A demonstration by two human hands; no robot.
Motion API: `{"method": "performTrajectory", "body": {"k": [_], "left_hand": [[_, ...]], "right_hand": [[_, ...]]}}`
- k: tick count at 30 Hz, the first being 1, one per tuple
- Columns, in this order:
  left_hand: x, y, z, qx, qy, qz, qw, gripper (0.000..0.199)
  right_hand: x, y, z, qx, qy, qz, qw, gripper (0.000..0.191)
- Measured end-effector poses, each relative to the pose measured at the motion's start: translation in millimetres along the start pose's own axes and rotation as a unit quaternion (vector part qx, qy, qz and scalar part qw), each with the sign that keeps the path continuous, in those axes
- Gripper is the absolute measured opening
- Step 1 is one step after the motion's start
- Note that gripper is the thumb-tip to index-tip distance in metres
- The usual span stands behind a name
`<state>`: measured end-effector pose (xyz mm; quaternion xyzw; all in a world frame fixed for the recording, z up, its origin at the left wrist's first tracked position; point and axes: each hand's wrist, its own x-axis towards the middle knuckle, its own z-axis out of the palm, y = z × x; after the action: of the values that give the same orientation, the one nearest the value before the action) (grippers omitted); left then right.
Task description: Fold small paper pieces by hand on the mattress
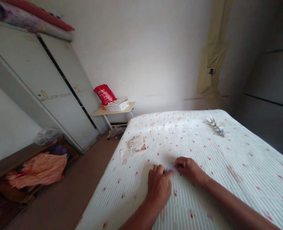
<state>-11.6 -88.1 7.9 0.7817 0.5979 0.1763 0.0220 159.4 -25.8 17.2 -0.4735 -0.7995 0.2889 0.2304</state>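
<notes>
Lower centre of the frame, on my remote feed: left hand (159, 184) and right hand (189, 168), both bare; left forearm (140, 213) and right forearm (237, 202) unsleeved, the latter narrowing wristward.

Two hands (159, 183) (189, 169), one bluish scrap (171, 166), one mattress (175, 140), one table (97, 112), one white box (119, 106), one socket (210, 70).

Before you, the mattress (182, 139) is white with fine ribbed stripes, red dots and faint pinkish-brown prints. On it, you see a pale blue piece (171, 166), cream paper (137, 144) with dark print, and a grey-white scrap (214, 126), bluish at one end. Left of the mattress, your floor (91, 166) is brown, the crumpled bag (39, 171) orange, the wardrobe (19, 60) off-white with a black stripe. Beyond the mattress, a red packet (105, 94) bears white lettering, and yellowish sheeting (203, 68) bands the white wall (143, 48).
</notes>
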Motion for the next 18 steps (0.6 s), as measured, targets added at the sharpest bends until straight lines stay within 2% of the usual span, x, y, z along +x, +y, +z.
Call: {"method": "performTrajectory", "body": {"k": [2, 4, 6, 9, 12, 18], "left_hand": [[4.7, -9.1, 1.5, -0.083, 0.015, -0.025, 0.996, 0.033], [9.8, -17.9, 3.1, -0.171, 0.039, -0.081, 0.981, 0.027], [14.0, -22.3, 3.8, -0.204, 0.060, -0.123, 0.969, 0.020], [17.4, -16.4, 2.4, -0.182, 0.084, -0.127, 0.971, 0.012], [20.1, -2.3, 0.3, -0.132, 0.077, -0.117, 0.981, 0.004], [26.0, 9.1, 2.6, -0.056, 0.058, -0.136, 0.987, 0.012]], "right_hand": [[2.5, -1.7, 0.6, -0.029, -0.008, 0.002, 1.000, 0.019], [4.5, -3.0, 0.0, -0.039, -0.020, 0.009, 0.999, 0.021], [5.8, -4.4, -0.6, -0.049, -0.027, 0.014, 0.998, 0.023], [6.7, -6.2, -0.4, -0.064, -0.027, 0.013, 0.997, 0.023], [7.0, -7.2, 0.2, -0.077, -0.026, 0.012, 0.997, 0.022], [7.4, -6.9, 0.4, -0.090, -0.026, 0.010, 0.996, 0.020]]}}
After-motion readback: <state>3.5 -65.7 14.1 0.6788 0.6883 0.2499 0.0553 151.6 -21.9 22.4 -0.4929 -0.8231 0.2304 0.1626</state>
